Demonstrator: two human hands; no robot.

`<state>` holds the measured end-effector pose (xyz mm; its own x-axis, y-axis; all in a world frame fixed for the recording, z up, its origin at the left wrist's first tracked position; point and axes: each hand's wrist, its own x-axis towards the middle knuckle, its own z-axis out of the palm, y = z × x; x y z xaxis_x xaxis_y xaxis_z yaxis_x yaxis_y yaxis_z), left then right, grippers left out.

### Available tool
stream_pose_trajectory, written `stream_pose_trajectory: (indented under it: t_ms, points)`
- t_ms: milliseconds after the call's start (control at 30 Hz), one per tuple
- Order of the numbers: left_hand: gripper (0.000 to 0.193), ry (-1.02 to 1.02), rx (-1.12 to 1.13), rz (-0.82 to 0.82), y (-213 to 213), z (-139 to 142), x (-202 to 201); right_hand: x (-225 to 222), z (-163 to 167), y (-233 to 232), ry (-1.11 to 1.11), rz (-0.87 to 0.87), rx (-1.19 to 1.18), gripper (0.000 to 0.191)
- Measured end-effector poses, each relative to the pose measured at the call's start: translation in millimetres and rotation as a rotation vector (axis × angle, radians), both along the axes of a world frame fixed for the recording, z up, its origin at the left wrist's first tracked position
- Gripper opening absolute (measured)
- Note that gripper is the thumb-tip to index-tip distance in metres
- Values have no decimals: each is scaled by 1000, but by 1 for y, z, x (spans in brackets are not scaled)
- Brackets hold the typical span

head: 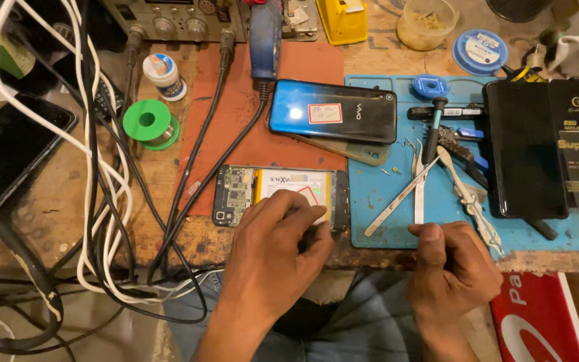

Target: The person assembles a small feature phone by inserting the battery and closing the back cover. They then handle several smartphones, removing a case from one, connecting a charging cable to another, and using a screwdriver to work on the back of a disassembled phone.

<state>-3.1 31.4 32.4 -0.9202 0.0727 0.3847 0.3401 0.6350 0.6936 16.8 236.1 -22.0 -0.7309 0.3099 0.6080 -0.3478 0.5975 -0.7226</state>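
An opened phone (263,191) lies face down at the bench's front edge, its circuit board and white-labelled battery exposed. My left hand (273,251) rests on its lower right part, fingers curled over the battery. My right hand (454,265) sits at the front edge of the blue mat (383,194), thumb and fingers closed; whether it pinches anything I cannot make out. Metal tweezers (403,194) and a white plastic tool (467,198) lie just above that hand. A blue phone back cover (333,110) lies beyond the opened phone.
Black and white cables (102,201) loop over the left of the bench. A green solder spool (149,124), a small white jar (162,75), a dark phone (8,157) at left, black boxes (544,147) at right and a red carton (537,318) at bottom right surround the work.
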Motion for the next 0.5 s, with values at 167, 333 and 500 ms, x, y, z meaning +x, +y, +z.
stream_pose_trajectory:
  t_ms: [167,333,500]
  points:
    - [17,148,-230,-31,4,0,9,-2,-2,4,47,104,-24,24]
    - [14,214,-384,-2,17,-1,17,0,1,9,13,195,-69,23]
    - [11,179,-568,43,27,5,19,2,2,9,-15,185,-107,22]
